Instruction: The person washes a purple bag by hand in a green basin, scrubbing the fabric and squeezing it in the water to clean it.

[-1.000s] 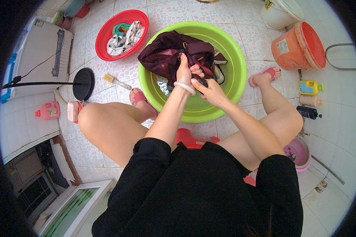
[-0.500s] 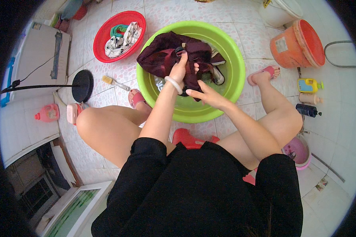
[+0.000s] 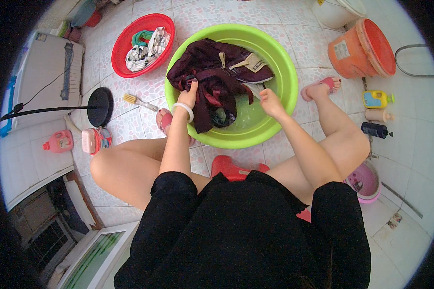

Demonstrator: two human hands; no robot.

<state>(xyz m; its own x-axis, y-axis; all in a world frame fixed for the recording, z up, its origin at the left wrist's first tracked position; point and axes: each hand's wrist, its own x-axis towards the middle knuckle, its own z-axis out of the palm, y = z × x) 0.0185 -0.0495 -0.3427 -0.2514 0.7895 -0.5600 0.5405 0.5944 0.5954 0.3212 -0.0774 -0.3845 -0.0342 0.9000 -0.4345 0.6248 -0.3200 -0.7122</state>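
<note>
A wet, dark maroon backpack with straps and a pale label patch lies bunched in a large lime-green basin of water. My left hand, with a white bangle at the wrist, grips it at the left side, thumb on top near a black buckle. Loose strap parts hang below that hand toward the water. At the right, my right hand is closed on a pale strip by the backpack's lower right edge. Where that strip is attached, I cannot make out.
Beyond the left rim stands a red basin with patterned cloth. A brush and a black round base lie left. An orange bucket and several bottles, including a yellow one, stand right.
The backpack has been turned and spread, so its label patch now shows. My left hand has moved left and nearer; my right hand has moved right and closed on the pale strip.
</note>
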